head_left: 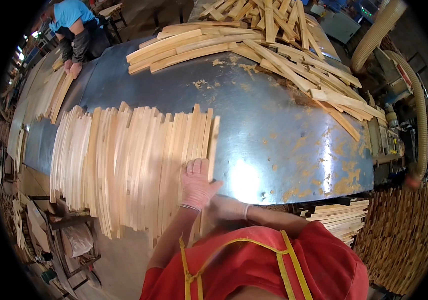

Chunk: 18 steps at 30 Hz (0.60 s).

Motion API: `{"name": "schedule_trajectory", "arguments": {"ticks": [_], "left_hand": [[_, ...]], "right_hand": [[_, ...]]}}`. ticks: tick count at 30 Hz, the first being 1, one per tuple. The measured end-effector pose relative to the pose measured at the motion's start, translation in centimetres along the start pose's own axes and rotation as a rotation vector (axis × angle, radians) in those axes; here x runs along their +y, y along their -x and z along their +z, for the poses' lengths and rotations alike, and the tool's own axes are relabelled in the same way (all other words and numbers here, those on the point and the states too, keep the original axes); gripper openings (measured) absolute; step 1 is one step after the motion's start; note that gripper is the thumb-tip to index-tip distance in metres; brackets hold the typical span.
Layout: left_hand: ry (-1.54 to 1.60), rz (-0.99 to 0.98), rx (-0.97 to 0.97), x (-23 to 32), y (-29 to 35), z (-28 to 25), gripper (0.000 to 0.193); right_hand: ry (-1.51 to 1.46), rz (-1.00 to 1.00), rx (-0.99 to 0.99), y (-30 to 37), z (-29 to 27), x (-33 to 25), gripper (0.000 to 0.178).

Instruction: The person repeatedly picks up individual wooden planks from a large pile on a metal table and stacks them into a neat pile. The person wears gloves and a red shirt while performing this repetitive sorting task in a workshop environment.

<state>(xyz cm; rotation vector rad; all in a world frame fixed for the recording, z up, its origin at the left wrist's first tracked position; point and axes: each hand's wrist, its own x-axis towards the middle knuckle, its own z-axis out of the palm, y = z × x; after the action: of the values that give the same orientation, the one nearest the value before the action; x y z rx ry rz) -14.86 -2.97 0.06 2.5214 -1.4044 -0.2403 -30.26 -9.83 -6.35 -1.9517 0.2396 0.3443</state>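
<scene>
A row of pale wooden strips (139, 150) stands side by side on the metal table, running from the left to the middle. My left hand (199, 184), in a light pinkish glove, rests on top of the strips at the row's right end. Its fingers point away from me and the thumb sticks out to the right. Close to my body, at the near end of these strips, is my gloved right hand (226, 207). Motion smears it, and its fingers do not show clearly. The outermost strip (214, 147) leans slightly apart from the others.
Loose wooden strips (274, 60) lie heaped across the far side of the metal table (254, 135). At the far left a person in blue (74, 20) handles more strips. Stacked wood (399, 235) stands at the near right, below a ribbed hose (421, 115). A metal stand (69, 240) is at lower left.
</scene>
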Motion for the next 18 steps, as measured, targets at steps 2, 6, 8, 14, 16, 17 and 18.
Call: {"name": "schedule_trajectory", "arguments": {"ticks": [2,6,8,14,16,17,18], "left_hand": [[-0.086,0.074,0.032,-0.9,0.2,0.4,0.085],[-0.051,0.100,0.143,-2.8,2.2,2.1,0.074],[-0.004,0.129,0.168,-1.8,0.9,1.3,0.067],[-0.027,0.119,0.161,-1.2,-0.6,0.8,0.060],[-0.040,0.113,0.127,-1.0,-1.4,0.5,0.058],[-0.042,0.103,0.109,-1.0,-1.4,0.5,0.057],[-0.057,0.104,0.133,-1.2,-1.5,0.6,0.057]], "right_hand": [[0.101,-0.156,-0.281,-1.1,-6.2,0.0,0.077],[0.057,0.312,-0.114,-2.0,-27.8,-9.9,0.080],[0.275,0.172,0.541,-2.8,-36.5,-1.9,0.075],[0.444,0.632,0.969,-8.6,-46.7,6.7,0.085],[0.310,0.675,0.945,-9.8,-45.6,10.2,0.094],[0.312,0.630,0.964,-9.9,-44.5,10.3,0.095],[0.311,0.589,0.988,-9.7,-43.0,10.4,0.096]]}}
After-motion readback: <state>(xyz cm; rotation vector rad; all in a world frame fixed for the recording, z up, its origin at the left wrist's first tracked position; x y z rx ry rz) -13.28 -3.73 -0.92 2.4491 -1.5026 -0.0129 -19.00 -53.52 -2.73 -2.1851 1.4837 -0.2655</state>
